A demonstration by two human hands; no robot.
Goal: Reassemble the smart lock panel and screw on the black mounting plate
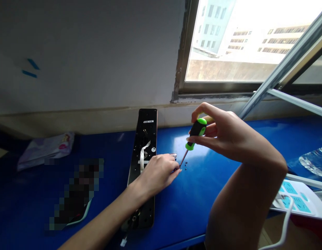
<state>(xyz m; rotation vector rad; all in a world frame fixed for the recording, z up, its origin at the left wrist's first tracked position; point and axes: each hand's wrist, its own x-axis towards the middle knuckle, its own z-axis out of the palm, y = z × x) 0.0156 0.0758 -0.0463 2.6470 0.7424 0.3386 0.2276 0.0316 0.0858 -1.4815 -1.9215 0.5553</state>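
Note:
My right hand [220, 133] is closed around the black and green handle of a screwdriver [199, 130], which tilts with its shaft pointing down and left. The fingertips of my left hand [162, 168] are pinched together right at the screwdriver's tip; a tiny dark thing shows there, too small to name. Beside the tip, several small black screws [186, 165] lie on the blue tabletop [194, 194]. Under my left wrist runs a long black panel [147, 133] with holes, a white ribbon strip and a label. A shiny metal part [173, 156] sticks out from behind my left hand.
A blurred-out dark object with a pale green edge [85, 211] and a plastic packet [47, 149] lie on the left. At the right are a clear bottle [314, 161], a white power strip [316, 199] with a cable, and metal bars [270, 78] before the window.

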